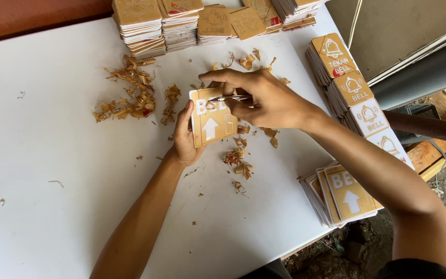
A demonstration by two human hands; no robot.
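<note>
A white desk [52,155] filled most of the view, and stacks of small square tan plaques lined its edges. One row of stacks [181,23] stood along the far edge, a slanted run [354,95] with white bell shapes lay at the right, and a fanned pile [344,194] with white arrows sat at the near right corner. Heaps of curled tan peelings [130,90] were strewn over the middle of the desk, with smaller scraps [238,160] just below the hands.

The left hand [186,139] was closed around the lower left edge of one arrow plaque [210,121], holding it tilted above the desk. The right hand [264,98] reached over its top, fingers pinched on a thin metal tool [231,98] whose tip lay against the plaque's face.

Judging by the bared white letters and arrow, this plaque looked partly peeled, with tan film left on its upper part. The many stacks cannot be sorted into done and undone from here.
</note>
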